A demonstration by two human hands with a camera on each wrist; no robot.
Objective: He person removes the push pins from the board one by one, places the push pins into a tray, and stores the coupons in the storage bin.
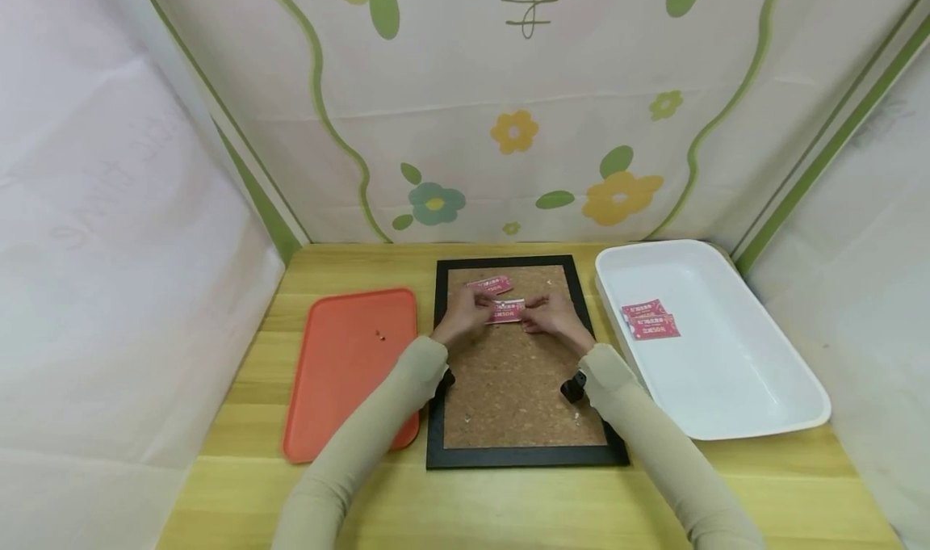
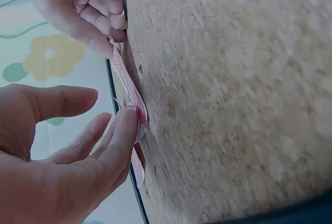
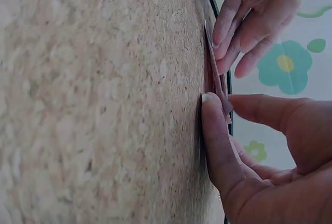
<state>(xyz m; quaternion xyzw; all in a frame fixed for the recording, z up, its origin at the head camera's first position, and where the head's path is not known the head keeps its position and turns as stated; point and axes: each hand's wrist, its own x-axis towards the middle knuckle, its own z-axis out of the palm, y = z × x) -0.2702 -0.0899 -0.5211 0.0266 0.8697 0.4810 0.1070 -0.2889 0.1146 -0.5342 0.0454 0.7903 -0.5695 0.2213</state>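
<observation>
wooden table (image 1: 508, 501) | flowered cloth backdrop (image 1: 508, 130) | white side sheets (image 1: 109, 251)

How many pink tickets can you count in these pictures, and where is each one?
4. One ticket on the cork board near its far edge, one held between both hands, and two overlapping in the white tray at and. Others may be hidden.

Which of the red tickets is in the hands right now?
The lower ticket on the cork board, pinched by left hand and right hand.
</observation>
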